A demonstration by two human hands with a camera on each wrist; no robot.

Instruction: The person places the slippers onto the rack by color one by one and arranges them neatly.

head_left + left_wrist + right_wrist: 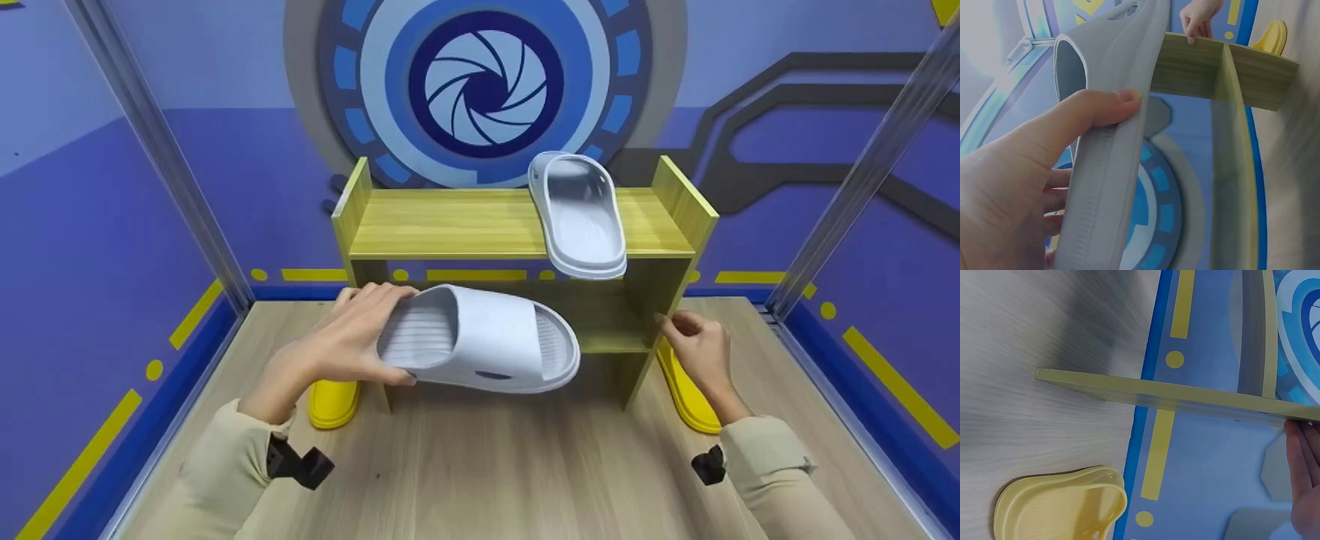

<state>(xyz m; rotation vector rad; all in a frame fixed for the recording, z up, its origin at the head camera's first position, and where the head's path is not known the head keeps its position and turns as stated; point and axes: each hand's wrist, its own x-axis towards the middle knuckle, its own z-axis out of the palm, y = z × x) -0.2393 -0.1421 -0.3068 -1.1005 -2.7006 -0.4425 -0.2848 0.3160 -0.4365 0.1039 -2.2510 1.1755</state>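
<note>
2 sleeves (206,480) reach forward; the left hand (330,345) grips 1 pale slipper (499,334) by its heel.
The right hand (699,352), fingers bent, pinches the right front edge of the shelf (450,221).

Left hand (346,339) gripping, right hand (701,351) curled; apart

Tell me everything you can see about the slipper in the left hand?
The slipper is pale grey, apparently foam or rubber, with a ribbed footbed, broad strap, open toe and a dark slot low on the strap. The left hand grips its heel end, holding it in front of the shelf, toe pointing right, footbed tilted toward the head camera.
</note>
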